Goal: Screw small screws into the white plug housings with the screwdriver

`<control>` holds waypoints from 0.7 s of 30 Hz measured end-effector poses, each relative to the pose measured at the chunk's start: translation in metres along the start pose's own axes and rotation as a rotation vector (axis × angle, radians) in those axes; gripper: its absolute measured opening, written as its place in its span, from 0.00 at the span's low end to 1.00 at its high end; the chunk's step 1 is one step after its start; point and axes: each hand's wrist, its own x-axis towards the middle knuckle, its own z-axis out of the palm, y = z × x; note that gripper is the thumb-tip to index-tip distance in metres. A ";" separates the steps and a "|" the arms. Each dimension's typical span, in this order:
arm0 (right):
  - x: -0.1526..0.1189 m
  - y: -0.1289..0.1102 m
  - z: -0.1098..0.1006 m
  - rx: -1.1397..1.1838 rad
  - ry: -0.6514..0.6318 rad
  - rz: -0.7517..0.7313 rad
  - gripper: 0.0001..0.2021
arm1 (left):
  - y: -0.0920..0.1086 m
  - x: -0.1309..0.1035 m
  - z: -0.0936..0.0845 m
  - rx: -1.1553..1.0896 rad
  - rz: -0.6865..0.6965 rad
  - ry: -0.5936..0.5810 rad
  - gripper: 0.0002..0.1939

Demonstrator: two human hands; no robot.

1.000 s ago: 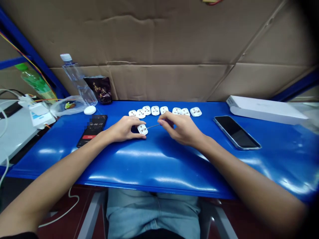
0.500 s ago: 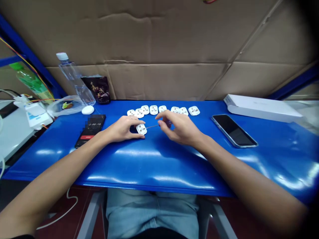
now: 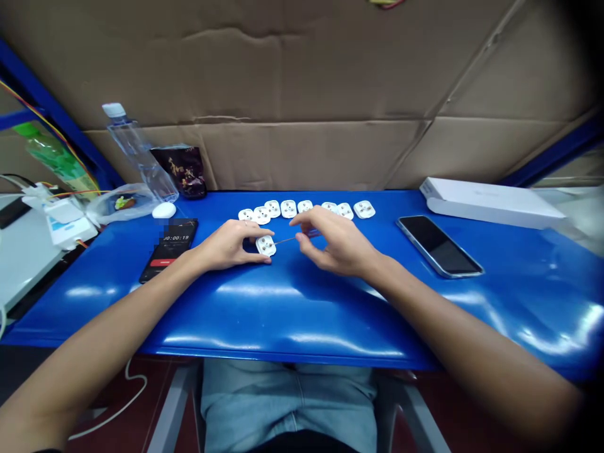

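My left hand [image 3: 232, 244] rests on the table, thumb and fingers closed around the edges of a small white rounded-square plastic piece [image 3: 266, 245] with small metal parts on its face. My right hand [image 3: 333, 239] is closed on a thin screwdriver [image 3: 285, 241]. Its slim metal shaft points left, and the tip meets the right side of the white piece. Most of its handle is hidden by my fingers. Behind both hands, several similar white pieces [image 3: 288, 208] lie in a loose row; my right hand partly covers some of them.
A phone with a running timer [image 3: 165, 251] lies left, near a round white object [image 3: 164, 210], a clear bottle [image 3: 141, 151] and a dark packet [image 3: 182, 171]. To the right are another phone [image 3: 440, 246] and a long white box [image 3: 491, 201]. Cardboard [image 3: 302, 151] backs the blue table [image 3: 283, 314].
The view has shifted slightly. Both hands keep nearly the same pose, with the screwdriver still touching the white piece.
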 end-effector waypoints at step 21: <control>0.000 0.002 -0.003 -0.028 -0.033 0.023 0.07 | 0.001 0.000 0.001 -0.013 0.012 0.007 0.28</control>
